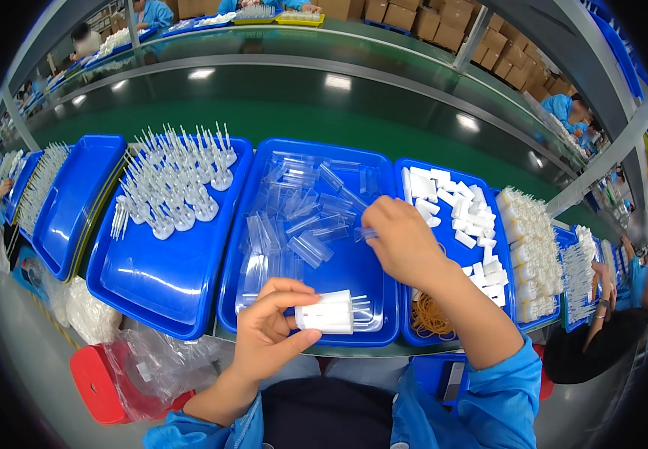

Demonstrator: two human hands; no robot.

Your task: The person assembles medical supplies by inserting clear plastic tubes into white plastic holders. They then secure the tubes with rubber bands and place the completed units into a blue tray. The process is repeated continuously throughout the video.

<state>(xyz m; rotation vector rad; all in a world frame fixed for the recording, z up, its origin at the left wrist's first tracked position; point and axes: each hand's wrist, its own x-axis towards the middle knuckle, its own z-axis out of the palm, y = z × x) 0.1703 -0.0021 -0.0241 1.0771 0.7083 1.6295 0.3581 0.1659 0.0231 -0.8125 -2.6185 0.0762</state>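
My left hand (270, 323) is closed round a small white plastic block (325, 313), with several thin pale rods (363, 303) sticking out of its right end. It holds the block over the near part of a blue tray (373, 277). In that tray lie loose clear plastic sleeves (310, 247), heaped toward the middle and far end. Over the tray's right edge, my right hand (399, 233) is closed in a pinch. A clear sleeve (366, 233) shows at its fingertips, partly hidden by the fingers.
To the right, a blue tray (406, 329) holds white blocks (468, 213) and tan rubber bands (430, 318). On the left, another tray (144, 288) carries upright white stemmed parts (178, 179). A green conveyor belt (264, 97) runs beyond. A red stool (99, 382) stands below left.
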